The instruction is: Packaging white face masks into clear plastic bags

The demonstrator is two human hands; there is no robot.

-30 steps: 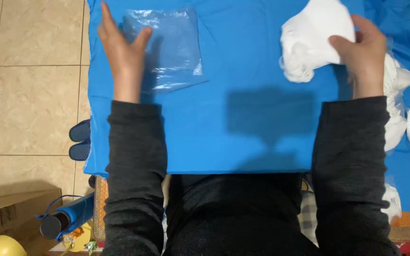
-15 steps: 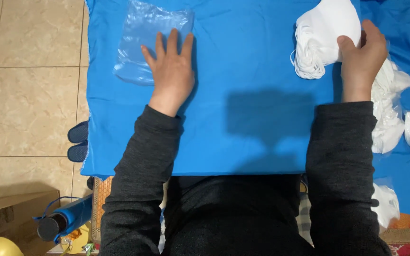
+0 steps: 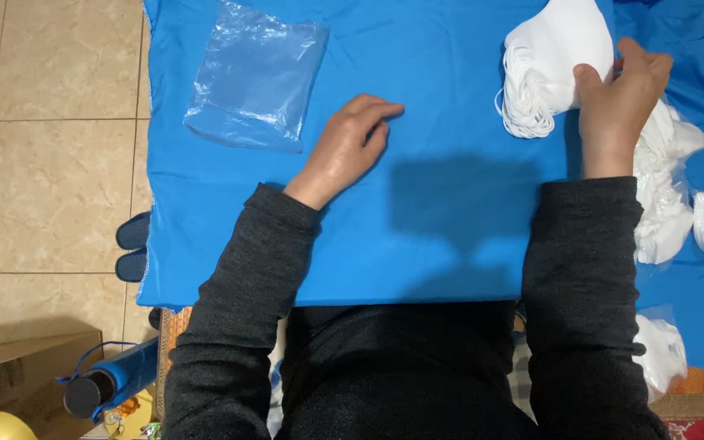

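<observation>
Change, head view: left hand (image 3: 350,147) gone from the clear plastic bags (image 3: 256,76), now lower and toward frame centre, resting on the blue cloth (image 3: 450,220); right hand (image 3: 617,102) a little lower on the white masks
Head view, left hand: palm down on the cloth, fingers loosely curled and pointing to the right, holding nothing, just right of the bag stack and apart from it
Head view, right hand: upper right of frame, thumb and fingers pinching the edge of the white mask stack (image 3: 552,65), ear loops bunched at its lower left
Head view, bags: flat stack, upper left of frame, lying on the cloth
Head view, more masks: bagged white masks (image 3: 666,195) along the right edge, under and below the right wrist
Head view, floor: beige tiles at left, blue slippers (image 3: 134,244) by the cloth edge, blue bottle (image 3: 112,383) at lower left
</observation>
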